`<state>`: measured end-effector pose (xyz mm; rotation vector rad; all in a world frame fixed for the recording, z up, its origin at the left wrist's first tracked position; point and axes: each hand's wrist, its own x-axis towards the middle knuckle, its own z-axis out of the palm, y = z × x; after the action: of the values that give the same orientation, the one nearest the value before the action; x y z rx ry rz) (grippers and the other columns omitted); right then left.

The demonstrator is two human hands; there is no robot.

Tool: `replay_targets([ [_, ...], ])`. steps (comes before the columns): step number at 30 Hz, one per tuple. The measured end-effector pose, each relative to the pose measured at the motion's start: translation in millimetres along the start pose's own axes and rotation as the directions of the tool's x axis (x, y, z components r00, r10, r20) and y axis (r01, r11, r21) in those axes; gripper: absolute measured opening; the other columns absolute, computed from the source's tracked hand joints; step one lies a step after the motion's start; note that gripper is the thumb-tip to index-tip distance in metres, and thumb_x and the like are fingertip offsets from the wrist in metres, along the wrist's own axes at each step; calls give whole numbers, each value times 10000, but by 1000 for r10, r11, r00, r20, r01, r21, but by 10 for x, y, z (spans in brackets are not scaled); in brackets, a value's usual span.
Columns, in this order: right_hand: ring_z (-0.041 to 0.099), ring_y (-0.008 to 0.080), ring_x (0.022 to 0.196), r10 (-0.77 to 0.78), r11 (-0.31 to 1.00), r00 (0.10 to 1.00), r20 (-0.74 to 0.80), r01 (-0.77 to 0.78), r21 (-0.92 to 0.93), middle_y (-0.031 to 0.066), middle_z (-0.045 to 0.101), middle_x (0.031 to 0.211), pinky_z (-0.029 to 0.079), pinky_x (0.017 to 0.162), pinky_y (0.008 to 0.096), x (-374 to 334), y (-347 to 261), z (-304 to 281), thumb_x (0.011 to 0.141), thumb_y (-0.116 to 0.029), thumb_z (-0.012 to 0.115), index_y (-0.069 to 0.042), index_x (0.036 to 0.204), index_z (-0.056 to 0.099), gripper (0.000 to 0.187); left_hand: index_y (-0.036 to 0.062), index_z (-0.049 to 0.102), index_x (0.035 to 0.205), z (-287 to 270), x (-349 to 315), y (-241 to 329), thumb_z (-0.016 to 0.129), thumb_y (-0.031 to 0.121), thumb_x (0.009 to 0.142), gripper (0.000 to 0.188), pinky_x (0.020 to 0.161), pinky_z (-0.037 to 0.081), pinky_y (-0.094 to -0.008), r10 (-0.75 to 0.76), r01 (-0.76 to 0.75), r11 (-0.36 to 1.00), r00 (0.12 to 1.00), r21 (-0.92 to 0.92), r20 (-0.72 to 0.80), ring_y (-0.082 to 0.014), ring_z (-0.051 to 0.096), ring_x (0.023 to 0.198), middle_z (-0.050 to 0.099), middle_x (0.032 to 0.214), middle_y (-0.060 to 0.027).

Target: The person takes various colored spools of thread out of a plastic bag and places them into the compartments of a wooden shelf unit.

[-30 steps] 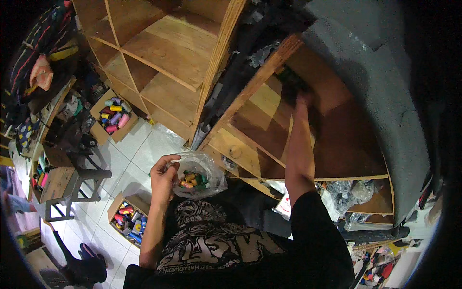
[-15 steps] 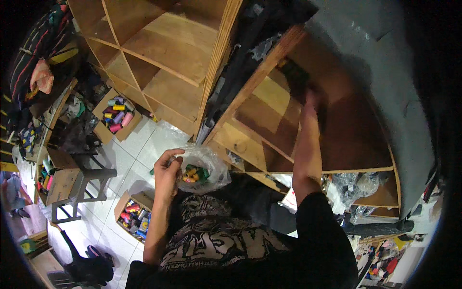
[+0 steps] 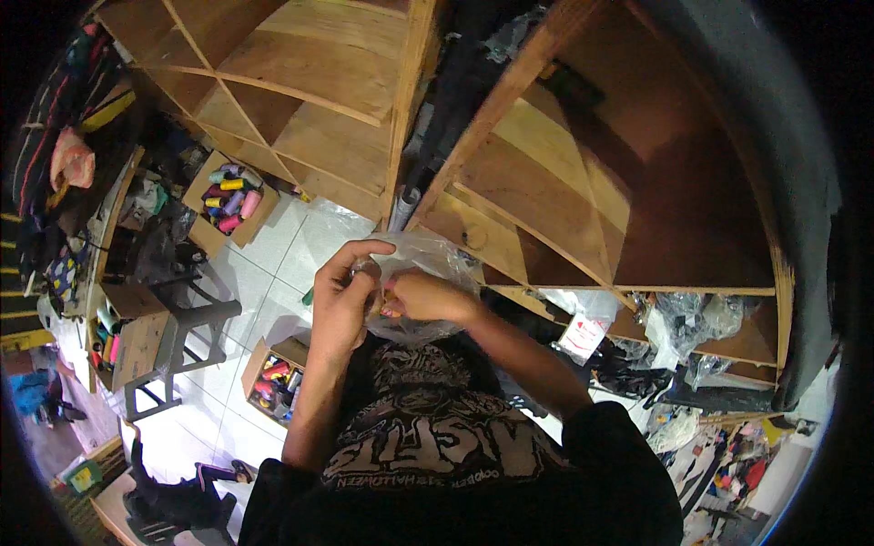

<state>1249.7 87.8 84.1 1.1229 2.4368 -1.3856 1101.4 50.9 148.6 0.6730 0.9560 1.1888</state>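
Note:
My left hand (image 3: 350, 289) is closed on the rim of a clear plastic bag (image 3: 442, 259) in front of my chest. My right hand (image 3: 423, 297) is down in the bag's mouth, its fingers curled together. A bit of orange and pink shows by the fingertips; what they hold, if anything, is hidden. The hand covers most of the bag's contents. Up in the right wooden shelf unit (image 3: 537, 173), a dark green item (image 3: 574, 86) lies at the back of a compartment.
At left, a cardboard box (image 3: 259, 214) of coloured thread spools stands on the tiled floor (image 3: 273, 237), with another spool box (image 3: 255, 382) nearer me. A grey stool (image 3: 196, 318) stands further left. The left shelf unit (image 3: 314, 73) rises ahead; a grey cloth (image 3: 737, 82) hangs at right.
My right hand has come down from the shelf compartment into the plastic bag. My left hand still grips the bag. The whole view has shifted slightly.

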Motion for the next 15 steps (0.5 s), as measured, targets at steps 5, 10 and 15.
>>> replay_targets([
  [5, 608, 340, 864, -66, 978, 991, -119, 40, -205, 187, 622, 933, 486, 747, 417, 347, 373, 652, 788, -184, 540, -3, 979, 603, 271, -13, 587, 1009, 173, -5, 141, 411, -49, 783, 289, 404, 242, -195, -11, 10, 998, 1000, 68, 14, -19, 323, 452, 403, 614, 47],
  [10, 598, 345, 884, -172, 977, 936, -306, 201, 66, 193, 612, 941, 463, 769, 446, 318, 606, 917, 828, -238, 480, -36, 1006, 598, 293, -16, 571, 997, 261, 34, 48, 445, 15, 818, 222, 373, 258, -195, -22, 13, 980, 999, 198, 43, -26, 328, 410, 401, 634, 36],
  [15, 580, 338, 931, -192, 959, 952, -237, 234, 162, 199, 598, 966, 429, 815, 461, 115, 673, 881, 858, -279, 454, -61, 1016, 590, 302, -26, 563, 991, 232, 31, -59, 412, -14, 817, 231, 361, 241, -191, -71, 65, 991, 996, 116, 48, -29, 331, 408, 405, 631, 28],
])
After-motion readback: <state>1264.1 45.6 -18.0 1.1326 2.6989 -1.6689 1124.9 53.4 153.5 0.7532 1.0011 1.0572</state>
